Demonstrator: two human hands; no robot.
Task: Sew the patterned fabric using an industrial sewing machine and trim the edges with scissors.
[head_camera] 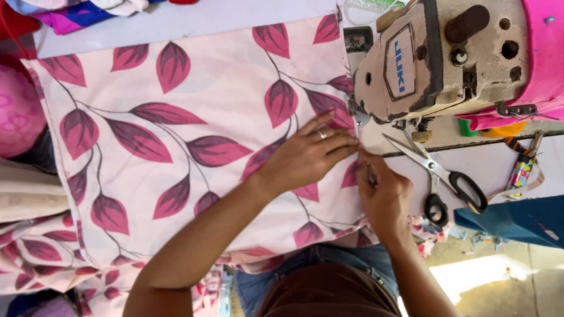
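The edge of a pale cloth (194, 141), printed with dark pink leaves, is pinched shut between the fingers of the right hand (385, 194), just in front of the sewing machine (435, 58). A small dark tool seems to be held in the same grip, but what it is cannot be told. The left hand (308, 155) lies flat and open on the cloth, fingers spread toward the machine, a ring on one finger; nothing is gripped by it, the cloth is only pressed down.

The cloth is judged to be light, thin and limp: it is spread over the table to the left of the machine and hangs off the near edge in folds. It would likely slide on the smooth table, so it is best held at the edge and steadied with a flat palm.

A rectangular label, pale with blue lettering, is set on the machine's worn beige end face. To the right of the machine's foot, black-handled scissors (446, 182) lie open on the table. Beyond them a small patterned tube (520, 173) is seen.
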